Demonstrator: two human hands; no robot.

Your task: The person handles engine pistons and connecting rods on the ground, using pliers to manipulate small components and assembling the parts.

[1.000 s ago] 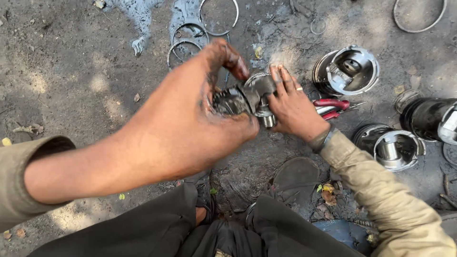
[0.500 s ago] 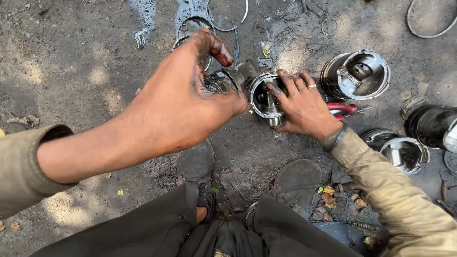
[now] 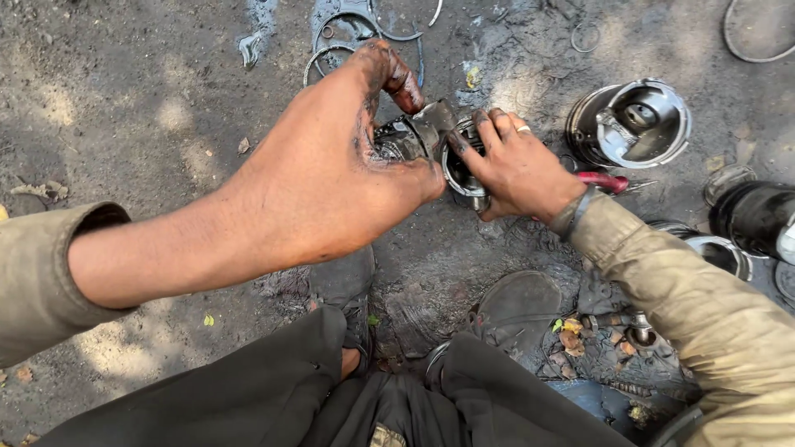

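Observation:
My left hand [image 3: 339, 174], smeared with black grease, grips a dark metal connecting rod [image 3: 410, 136] at its big end. My right hand [image 3: 517, 170], a ring on one finger, holds a shiny metal piston [image 3: 460, 165] that sits on the rod's other end. Both hands hold the part above the oily ground, in front of my knees. The left palm hides much of the rod.
A second piston [image 3: 633, 124] lies on its side at the upper right. Red-handled pliers [image 3: 604, 180] lie behind my right wrist. Several thin metal rings [image 3: 348, 37] lie on the dirt beyond my hands. More pistons [image 3: 720, 252] and a dark cylinder [image 3: 758, 215] are at the right edge.
The camera view has shifted, so the hands sit slightly higher and more central. My left thumb has curled further over the rod. Both hands keep their hold.

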